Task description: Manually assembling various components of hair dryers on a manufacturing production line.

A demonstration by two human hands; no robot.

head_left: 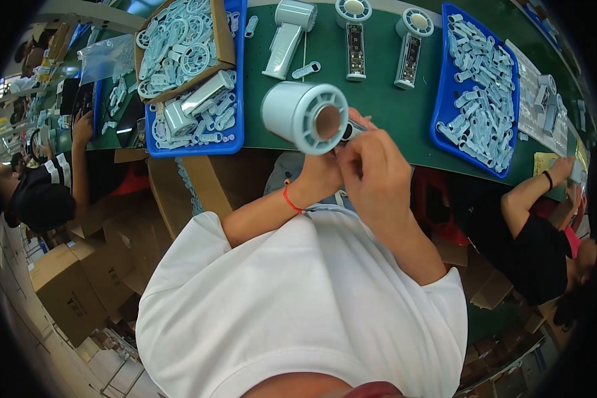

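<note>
Held up in front of me is a glossy pale housing point(286, 114) shaped like a hair dryer, its barrel pointing left and its slotted round end facing me. My left hand point(321, 178) is closed round it from below, mostly hidden behind the barrel. A short dark, shiny part of its handle point(353, 130) shows beside the fingers. My right hand point(380, 174) is at that handle, thumb and fingers pinched together; whatever lies between them is hidden.
Similar units with exposed circuit boards point(355, 53) point(410, 60) and a closed-handled one point(285, 46) stand on the green table point(385, 109). Blue trays point(199, 147) point(438, 129) hold small pale parts; a cardboard box point(223, 33) holds rings. People point(43, 199) point(537, 225) work on both sides.
</note>
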